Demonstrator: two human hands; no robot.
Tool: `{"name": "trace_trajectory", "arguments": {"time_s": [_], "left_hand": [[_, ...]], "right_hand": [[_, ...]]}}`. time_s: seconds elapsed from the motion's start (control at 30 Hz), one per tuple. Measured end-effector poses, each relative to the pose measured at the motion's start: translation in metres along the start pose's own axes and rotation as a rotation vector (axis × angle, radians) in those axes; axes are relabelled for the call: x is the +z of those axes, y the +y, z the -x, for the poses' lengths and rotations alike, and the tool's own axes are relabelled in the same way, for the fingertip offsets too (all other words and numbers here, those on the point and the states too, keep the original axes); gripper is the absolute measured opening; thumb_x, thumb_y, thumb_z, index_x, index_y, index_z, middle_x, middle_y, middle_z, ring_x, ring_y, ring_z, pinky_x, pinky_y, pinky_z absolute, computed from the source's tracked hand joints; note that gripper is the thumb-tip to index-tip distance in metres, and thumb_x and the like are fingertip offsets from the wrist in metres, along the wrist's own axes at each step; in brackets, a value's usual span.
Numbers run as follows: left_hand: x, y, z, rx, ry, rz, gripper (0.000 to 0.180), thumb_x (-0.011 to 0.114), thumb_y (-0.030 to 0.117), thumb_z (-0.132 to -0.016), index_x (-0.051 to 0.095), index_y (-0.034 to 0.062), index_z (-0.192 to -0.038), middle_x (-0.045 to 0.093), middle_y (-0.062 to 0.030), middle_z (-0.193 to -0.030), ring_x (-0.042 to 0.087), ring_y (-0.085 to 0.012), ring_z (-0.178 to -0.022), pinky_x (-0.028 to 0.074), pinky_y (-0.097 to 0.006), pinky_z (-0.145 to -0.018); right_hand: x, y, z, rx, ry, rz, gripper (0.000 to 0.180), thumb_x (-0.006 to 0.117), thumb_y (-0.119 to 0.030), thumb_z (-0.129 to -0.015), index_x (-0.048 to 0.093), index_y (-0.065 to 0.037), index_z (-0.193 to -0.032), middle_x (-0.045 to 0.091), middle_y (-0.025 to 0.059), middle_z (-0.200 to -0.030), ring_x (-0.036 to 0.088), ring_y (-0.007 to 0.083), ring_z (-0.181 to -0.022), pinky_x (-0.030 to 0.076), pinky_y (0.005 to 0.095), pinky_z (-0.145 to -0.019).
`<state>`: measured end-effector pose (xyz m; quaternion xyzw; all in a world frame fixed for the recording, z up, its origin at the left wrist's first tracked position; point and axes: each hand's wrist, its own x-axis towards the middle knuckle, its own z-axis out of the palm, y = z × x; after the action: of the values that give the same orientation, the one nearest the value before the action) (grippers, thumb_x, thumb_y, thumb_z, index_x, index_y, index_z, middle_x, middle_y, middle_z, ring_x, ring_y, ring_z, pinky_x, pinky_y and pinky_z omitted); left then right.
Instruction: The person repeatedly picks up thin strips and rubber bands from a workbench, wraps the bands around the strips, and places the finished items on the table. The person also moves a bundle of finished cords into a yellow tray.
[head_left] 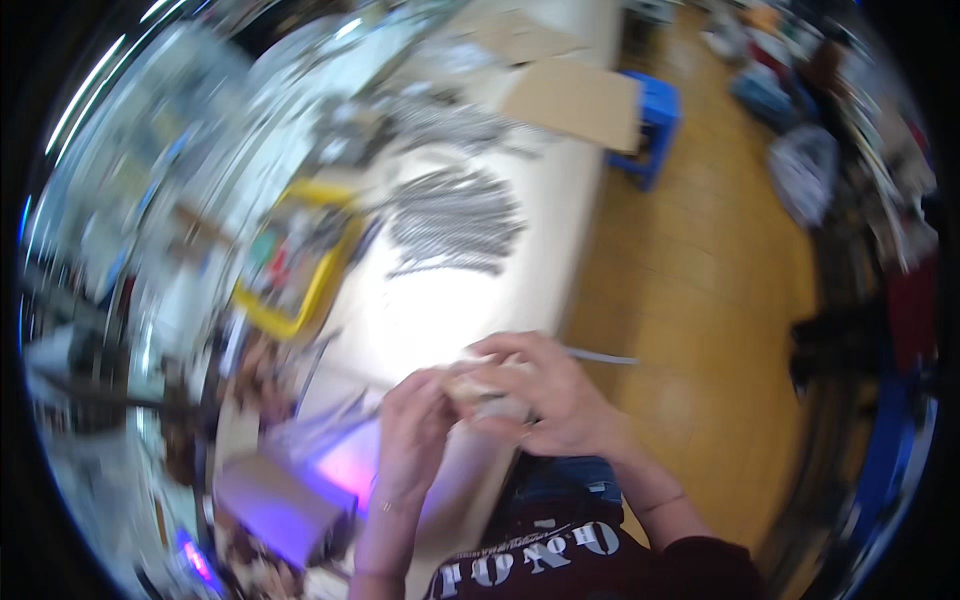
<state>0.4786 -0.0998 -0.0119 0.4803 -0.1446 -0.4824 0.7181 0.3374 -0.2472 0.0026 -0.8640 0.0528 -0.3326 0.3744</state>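
Observation:
Both hands come together above the near end of the white table. My right hand [555,395] is closed around a small pale, partly grey object [503,408], too blurred to name. My left hand [412,425] has its fingers bent and pressed at the object's left side; whether they grip it or something smaller does not show. A thin pale strip [605,356] juts out to the right beyond my right hand. Farther up the table lies a bundle of thin grey twisted rods or cords [455,220] in rows.
A yellow basket [335,265] of mixed small items stands left of the bundle. Brown cardboard [575,100] overhangs the table's far right edge beside a blue stool [657,125]. A box [285,505] under purple light sits lower left. Yellow tiled floor [710,300] runs along the right.

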Motion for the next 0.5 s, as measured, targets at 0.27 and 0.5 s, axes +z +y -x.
{"name": "trace_trajectory", "arguments": {"time_s": [0.27, 0.5], "left_hand": [[0.004, 0.010, 0.010, -0.100, -0.062, 0.253, 0.026, 0.053, 0.019, -0.101, 0.063, -0.0017, -0.111, 0.068, -0.0072, -0.088, 0.065, -0.0130, -0.081, 0.051, -0.027, -0.076], [-0.015, -0.006, 0.016, -0.078, 0.105, 0.294, 0.023, 0.055, 0.021, -0.099, 0.063, 0.0016, -0.109, 0.067, -0.0102, -0.099, 0.063, -0.0131, -0.081, 0.050, -0.026, -0.071]], "right_hand": [[0.013, -0.009, -0.007, 0.025, -0.120, -0.168, 0.041, 0.079, -0.010, -0.074, 0.070, -0.015, -0.113, 0.064, 0.0054, -0.110, 0.062, 0.0230, -0.089, 0.048, 0.0358, -0.081], [0.002, 0.004, 0.016, 0.071, -0.046, -0.629, 0.018, 0.076, -0.005, -0.079, 0.073, -0.006, -0.097, 0.067, 0.0087, -0.099, 0.064, 0.0233, -0.087, 0.050, 0.0376, -0.078]]}}
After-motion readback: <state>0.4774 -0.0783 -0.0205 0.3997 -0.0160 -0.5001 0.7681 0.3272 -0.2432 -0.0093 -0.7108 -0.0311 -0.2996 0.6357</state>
